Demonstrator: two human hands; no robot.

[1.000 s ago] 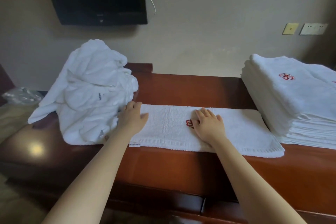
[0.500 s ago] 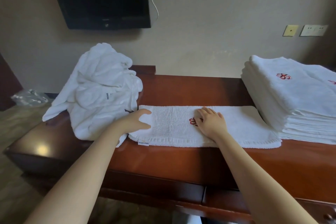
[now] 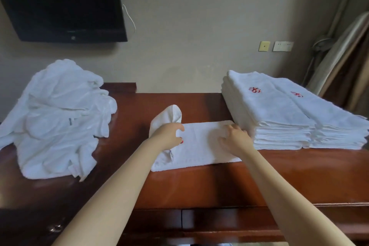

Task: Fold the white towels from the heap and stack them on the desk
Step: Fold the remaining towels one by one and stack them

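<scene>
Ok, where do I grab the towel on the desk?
Probably the towel by its near long edge, from the front: that edge lies flat and free, while the folded stack crowds its right end and the left hand holds its left end up.

On the desk (image 3: 199, 185) the heap (image 3: 58, 118) lies left, the stack (image 3: 289, 114) right, one towel (image 3: 199, 146) between them.
</scene>
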